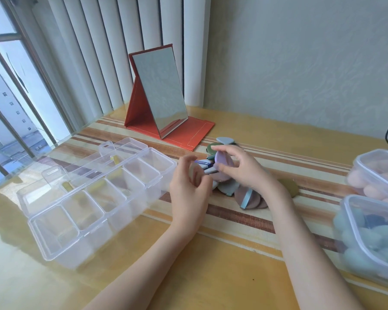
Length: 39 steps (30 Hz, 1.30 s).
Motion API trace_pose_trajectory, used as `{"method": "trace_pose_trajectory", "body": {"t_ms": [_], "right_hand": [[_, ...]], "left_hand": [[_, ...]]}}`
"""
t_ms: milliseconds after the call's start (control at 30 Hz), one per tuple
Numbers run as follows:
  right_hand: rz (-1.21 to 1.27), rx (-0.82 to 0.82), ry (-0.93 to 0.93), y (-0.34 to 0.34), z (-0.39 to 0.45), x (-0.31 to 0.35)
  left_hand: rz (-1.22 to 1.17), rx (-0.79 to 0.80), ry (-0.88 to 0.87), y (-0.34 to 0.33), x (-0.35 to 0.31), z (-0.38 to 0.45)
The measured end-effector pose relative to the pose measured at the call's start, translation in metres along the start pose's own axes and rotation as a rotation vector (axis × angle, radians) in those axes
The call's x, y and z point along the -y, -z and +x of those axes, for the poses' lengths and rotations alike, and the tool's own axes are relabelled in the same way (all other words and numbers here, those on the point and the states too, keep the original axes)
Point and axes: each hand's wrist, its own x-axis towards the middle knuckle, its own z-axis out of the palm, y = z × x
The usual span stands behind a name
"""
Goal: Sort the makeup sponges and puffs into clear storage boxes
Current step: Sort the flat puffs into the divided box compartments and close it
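Note:
A heap of flat makeup puffs point(244, 193) in grey, mauve, green and blue lies in the middle of the table. My right hand point(244, 168) pinches a lilac puff point(222, 158) above the heap. My left hand point(188, 186) hovers just left of it with fingers loosely curled, holding nothing that I can see. A clear storage box with several compartments point(94, 198) stands open to the left, its lid folded back.
A red folding mirror point(161, 95) stands at the back. Two clear tubs at the right edge hold sponges: pink ones point(372, 175) and blue-green ones point(372, 238). An olive puff point(289, 186) lies apart. A window and blinds are on the left.

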Motion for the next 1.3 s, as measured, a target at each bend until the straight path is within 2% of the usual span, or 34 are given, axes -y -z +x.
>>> {"method": "trace_pose_trajectory", "body": {"t_ms": [67,100,233,333,400,467,500,533,600,633,767,967,1067,1167,1300], "right_hand": [[-0.051,0.084,-0.039,-0.008,-0.002,0.000],[-0.035,0.059,-0.049,-0.009,-0.001,-0.001],[0.020,-0.201,-0.093,0.004,-0.001,-0.005],[-0.082,-0.261,-0.141,0.011,0.000,-0.007],[-0.065,-0.175,-0.080,0.008,0.000,-0.003],[0.021,0.002,-0.033,0.001,-0.002,0.005],[-0.032,0.097,-0.034,-0.003,-0.003,0.007],[-0.194,0.184,-0.037,-0.007,-0.003,0.007],[-0.491,0.249,-0.029,-0.016,-0.002,0.002],[-0.516,0.227,-0.022,-0.018,-0.001,0.002],[-0.248,0.045,0.058,-0.019,0.001,-0.006],[0.060,-0.306,-0.037,-0.005,0.001,-0.005],[0.173,-0.411,-0.093,0.001,0.000,-0.008],[0.100,-0.423,-0.086,0.000,0.000,-0.011],[-0.189,-0.373,-0.067,0.001,0.001,-0.010]], "left_hand": [[-0.045,0.011,0.055,-0.001,-0.007,-0.007],[-0.061,0.000,0.088,0.000,-0.008,-0.007],[-0.132,-0.066,0.197,0.003,-0.009,-0.001],[-0.119,-0.068,0.191,0.003,-0.011,-0.002],[-0.096,-0.069,0.188,0.003,-0.010,-0.002],[-0.091,-0.071,0.200,0.003,-0.009,-0.001],[-0.090,-0.075,0.205,0.002,-0.008,0.000],[-0.082,-0.078,0.209,0.003,-0.007,0.000],[-0.077,-0.091,0.208,0.002,-0.005,0.000],[-0.070,-0.099,0.199,0.002,-0.006,0.000],[-0.076,-0.101,0.204,0.002,-0.009,0.000],[-0.087,-0.104,0.235,0.002,-0.007,0.001],[-0.039,-0.104,0.218,0.002,-0.005,0.001],[-0.018,-0.096,0.207,0.002,-0.006,0.001],[-0.006,-0.084,0.205,0.003,-0.003,0.002]]}}
